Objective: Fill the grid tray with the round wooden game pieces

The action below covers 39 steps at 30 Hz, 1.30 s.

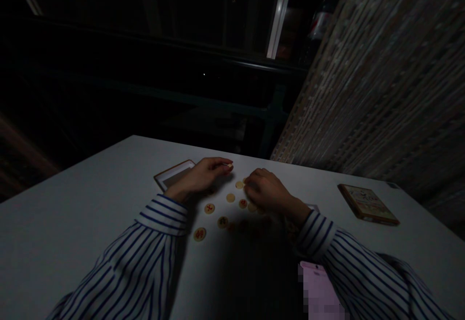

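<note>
My left hand (207, 172) pinches a small pale xiangqi piece (230, 165) between thumb and fingers, a little above the white table. To its right, my right hand (265, 189) is low over the table with its fingers curled down among more pieces; whatever its fingertips grip is hidden. A blank-side-up piece (239, 184) lies just left of those fingers. Nearer to me are a red-marked piece (209, 208), another red-marked piece (199, 234) and a dark-marked piece (223, 221). Several others lie in shadow below my right hand.
An open shallow box (174, 173) lies behind my left wrist. A flat decorated box (367, 203) rests at the right on the white table (90, 203). A pink phone (321, 291) is near my right forearm. A bead curtain (363, 92) hangs behind the table's right side.
</note>
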### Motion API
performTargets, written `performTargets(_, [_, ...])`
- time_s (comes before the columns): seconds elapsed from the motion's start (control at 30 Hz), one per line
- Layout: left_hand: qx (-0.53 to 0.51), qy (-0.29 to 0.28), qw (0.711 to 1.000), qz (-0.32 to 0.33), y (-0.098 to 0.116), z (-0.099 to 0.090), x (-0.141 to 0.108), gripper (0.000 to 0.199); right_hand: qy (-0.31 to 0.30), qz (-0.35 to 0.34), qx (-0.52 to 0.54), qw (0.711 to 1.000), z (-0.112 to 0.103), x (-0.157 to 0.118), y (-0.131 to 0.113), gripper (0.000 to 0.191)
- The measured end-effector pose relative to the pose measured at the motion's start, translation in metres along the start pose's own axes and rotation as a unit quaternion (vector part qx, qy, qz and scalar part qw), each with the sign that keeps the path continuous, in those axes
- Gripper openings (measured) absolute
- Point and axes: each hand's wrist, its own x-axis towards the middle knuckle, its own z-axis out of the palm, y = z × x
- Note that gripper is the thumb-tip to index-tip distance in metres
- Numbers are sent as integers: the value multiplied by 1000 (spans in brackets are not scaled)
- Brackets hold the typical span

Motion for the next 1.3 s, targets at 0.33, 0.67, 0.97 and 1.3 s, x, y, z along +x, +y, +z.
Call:
performTargets(0.33, [-49,-17,998,-25,1,2,0,38,68,5,43,997,-6,15,-15,27])
performTargets(0.67, [-56,-2,997,-61,8,6,-4,37,77,-9,51,996,-4,27,-25,28])
performTargets(0.97, [-65,-20,996,-56,5,5,-4,30,78,-15,49,996,-2,28,-27,29])
performTargets(1.3, [17,55,997,-50,-3,1,2,32,38,0,1,999,3,32,-23,29])
